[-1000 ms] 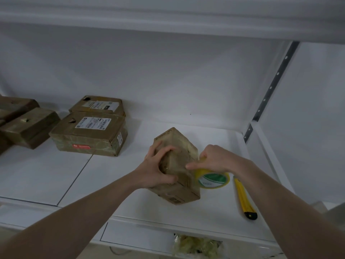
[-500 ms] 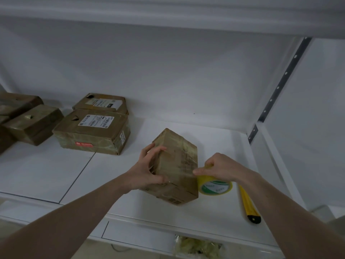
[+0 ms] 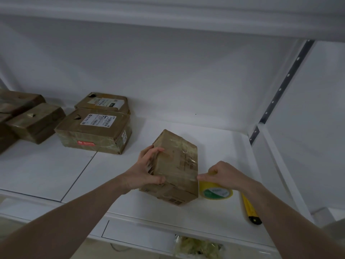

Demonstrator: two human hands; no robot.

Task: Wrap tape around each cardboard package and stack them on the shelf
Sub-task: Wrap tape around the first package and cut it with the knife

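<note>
The white metal shelf (image 3: 46, 171) runs off the picture's left edge, cutting off dark brown boxes (image 3: 28, 120). The brown cardboard package (image 3: 175, 165) sits tilted near the middle; the left hand (image 3: 144, 172) grips its left side. The right hand (image 3: 222, 174) pinches the yellow tape roll (image 3: 214, 192), hiding its top.

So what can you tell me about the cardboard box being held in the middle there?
The cardboard package is a brown box, glossy with clear tape across its top and sides, with faint dark print on top and a small printed label low on its near face. It sits tilted on the white shelf, one corner toward the camera. The left hand grips its left side; the right hand touches its right edge, holding a yellow tape roll beside it.
</note>
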